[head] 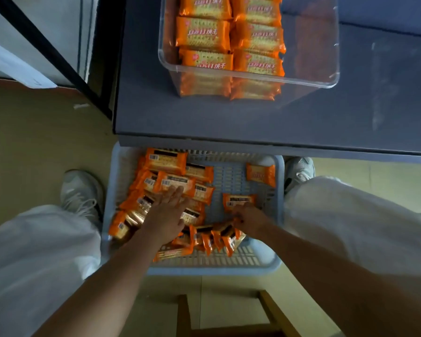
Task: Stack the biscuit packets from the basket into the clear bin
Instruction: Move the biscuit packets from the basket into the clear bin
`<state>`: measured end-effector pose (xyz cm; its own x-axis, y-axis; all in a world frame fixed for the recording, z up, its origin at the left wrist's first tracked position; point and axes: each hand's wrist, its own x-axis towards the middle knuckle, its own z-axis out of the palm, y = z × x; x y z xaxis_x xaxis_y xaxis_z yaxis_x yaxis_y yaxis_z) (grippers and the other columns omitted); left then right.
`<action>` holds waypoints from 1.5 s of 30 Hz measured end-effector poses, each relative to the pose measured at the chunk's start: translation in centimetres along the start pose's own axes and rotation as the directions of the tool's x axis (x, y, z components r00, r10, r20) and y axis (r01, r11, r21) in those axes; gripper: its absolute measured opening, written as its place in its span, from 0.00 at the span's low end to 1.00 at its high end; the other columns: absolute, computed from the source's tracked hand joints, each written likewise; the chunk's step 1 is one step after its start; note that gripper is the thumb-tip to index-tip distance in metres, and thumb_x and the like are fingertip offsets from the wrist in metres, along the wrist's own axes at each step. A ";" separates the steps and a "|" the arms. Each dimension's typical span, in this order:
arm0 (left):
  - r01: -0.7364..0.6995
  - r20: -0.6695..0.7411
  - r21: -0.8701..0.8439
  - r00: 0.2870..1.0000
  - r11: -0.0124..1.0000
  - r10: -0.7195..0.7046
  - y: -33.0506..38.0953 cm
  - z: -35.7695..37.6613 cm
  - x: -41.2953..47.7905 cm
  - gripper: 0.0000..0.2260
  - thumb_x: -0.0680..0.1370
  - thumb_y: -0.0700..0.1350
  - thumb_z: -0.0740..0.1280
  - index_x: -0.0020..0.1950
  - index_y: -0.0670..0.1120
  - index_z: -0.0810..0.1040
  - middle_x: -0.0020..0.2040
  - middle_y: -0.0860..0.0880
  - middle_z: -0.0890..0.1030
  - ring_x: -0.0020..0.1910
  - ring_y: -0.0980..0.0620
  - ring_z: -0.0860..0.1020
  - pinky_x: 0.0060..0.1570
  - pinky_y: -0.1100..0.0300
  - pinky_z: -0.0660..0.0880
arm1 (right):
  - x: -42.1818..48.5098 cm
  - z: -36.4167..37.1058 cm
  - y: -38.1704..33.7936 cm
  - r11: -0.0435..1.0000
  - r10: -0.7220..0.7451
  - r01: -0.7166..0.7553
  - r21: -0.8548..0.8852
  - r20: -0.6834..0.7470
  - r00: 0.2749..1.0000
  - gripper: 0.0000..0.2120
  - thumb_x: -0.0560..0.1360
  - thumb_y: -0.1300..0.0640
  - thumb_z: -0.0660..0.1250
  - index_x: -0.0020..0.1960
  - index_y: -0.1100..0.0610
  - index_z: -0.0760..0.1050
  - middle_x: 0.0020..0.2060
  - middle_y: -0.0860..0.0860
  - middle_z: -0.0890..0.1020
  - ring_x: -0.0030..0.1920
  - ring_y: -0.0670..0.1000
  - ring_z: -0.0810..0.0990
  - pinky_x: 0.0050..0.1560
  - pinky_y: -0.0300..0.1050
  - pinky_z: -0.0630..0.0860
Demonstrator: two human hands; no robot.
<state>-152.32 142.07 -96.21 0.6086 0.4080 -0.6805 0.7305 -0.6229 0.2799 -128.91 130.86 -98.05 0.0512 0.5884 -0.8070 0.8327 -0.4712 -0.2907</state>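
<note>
Only print in view: a line of red Chinese characters (210,32) on each orange foil biscuit packet (203,42) in the clear plastic bin (309,82). It's upside down from here and too blurred to transcribe. Packets lying back-up in the pale blue slotted plastic basket (216,271) carry white barcode patches (166,183); digits are unreadable.

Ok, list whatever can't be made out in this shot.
Clear bin: far end cut off by the head view's top edge, so its packet count is unknown.
Basket: far rim hidden under the grey table.
Biscuit packets: those beneath the left hand are covered by it.
Right hand: fingertips hidden among packets.
</note>
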 end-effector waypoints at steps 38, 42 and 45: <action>0.214 0.153 -0.973 0.875 0.084 -0.460 2.2 -2.7 -2.5 0.06 0.77 0.39 0.68 0.54 0.42 0.76 0.49 0.44 0.81 0.43 0.50 0.81 0.44 0.61 0.79 | -1.0 -1.7 -3.5 0.939 -0.047 0.055 0.339 -0.030 0.998 0.09 0.74 0.64 0.67 0.53 0.60 0.79 0.48 0.51 0.81 0.54 0.53 0.79 0.59 0.47 0.74; 0.255 0.210 -0.966 0.871 0.044 -0.443 1.4 -1.2 -2.1 0.06 0.78 0.39 0.68 0.54 0.42 0.76 0.48 0.46 0.81 0.42 0.52 0.80 0.43 0.63 0.77 | -0.8 2.0 -3.0 0.994 -0.040 0.035 0.102 0.044 0.998 0.06 0.72 0.57 0.71 0.49 0.55 0.80 0.52 0.50 0.82 0.55 0.50 0.78 0.51 0.38 0.71; 0.266 0.232 -0.964 0.874 0.021 -0.428 1.0 -0.7 -1.7 0.09 0.77 0.39 0.68 0.57 0.41 0.76 0.50 0.45 0.81 0.44 0.51 0.81 0.44 0.62 0.77 | -0.6 3.0 -2.7 1.000 0.014 -0.014 0.006 0.020 1.000 0.04 0.70 0.52 0.72 0.42 0.51 0.79 0.49 0.50 0.82 0.51 0.51 0.80 0.52 0.44 0.76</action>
<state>-152.39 141.28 -94.32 0.1473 0.4680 -0.8714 0.4754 0.7391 0.4773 -132.82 129.80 -98.38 0.0516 0.5683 -0.8212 0.8285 -0.4835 -0.2825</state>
